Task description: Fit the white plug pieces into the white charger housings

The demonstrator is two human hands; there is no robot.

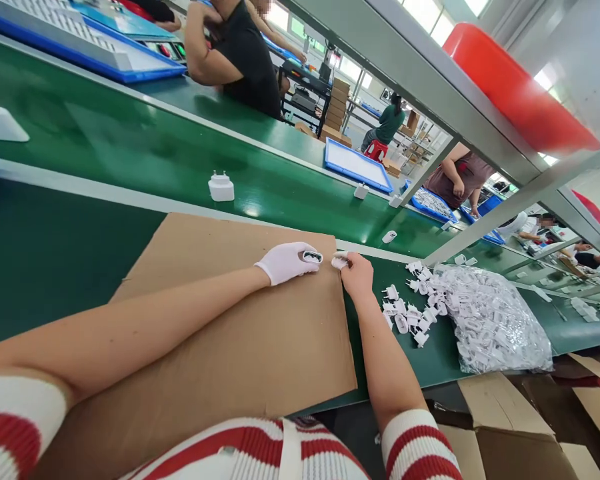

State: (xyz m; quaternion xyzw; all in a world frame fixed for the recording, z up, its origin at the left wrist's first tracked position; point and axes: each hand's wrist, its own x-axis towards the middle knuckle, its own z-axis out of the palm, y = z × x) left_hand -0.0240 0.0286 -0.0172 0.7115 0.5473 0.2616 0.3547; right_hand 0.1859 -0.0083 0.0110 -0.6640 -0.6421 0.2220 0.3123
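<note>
My left hand (286,264), in a white glove, is closed around a white charger housing (313,257) whose open end faces right and shows parts inside. Just right of it, my bare right hand (356,273) pinches a small white plastic piece (339,261), perhaps a charger plug cover. A narrow gap separates the two pieces. Both hands are above the right part of a flat cardboard sheet (280,347). Beside my right forearm lie several loose white plug pieces (405,313) with pins.
A clear bag (500,320) full of white plug pieces lies at right. Beyond the cardboard, a green conveyor belt (170,167) carries white chargers (221,187). A metal frame (430,93) with a red bin (515,87) slants overhead. Co-workers sit across; open cartons (510,407) stand lower right.
</note>
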